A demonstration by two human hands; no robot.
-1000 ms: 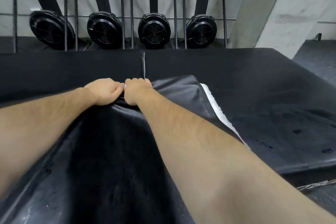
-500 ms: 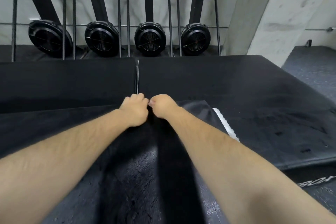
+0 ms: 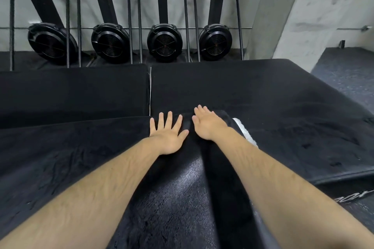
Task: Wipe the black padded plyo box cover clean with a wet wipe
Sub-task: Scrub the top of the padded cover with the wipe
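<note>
1. Plyo box cover (image 3: 182,198), black, under my left hand (image 3: 168,136): palm flat, fingers spread.
2. Right hand (image 3: 208,125) open, fingers straight, at its far edge.
3. White strip (image 3: 243,132) beside right wrist.
4. Cover lies across black mats (image 3: 263,97).

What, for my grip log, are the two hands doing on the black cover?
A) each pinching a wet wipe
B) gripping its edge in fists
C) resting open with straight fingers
C: the left hand and right hand rest on the black cover with fingers straight, holding nothing.
</note>
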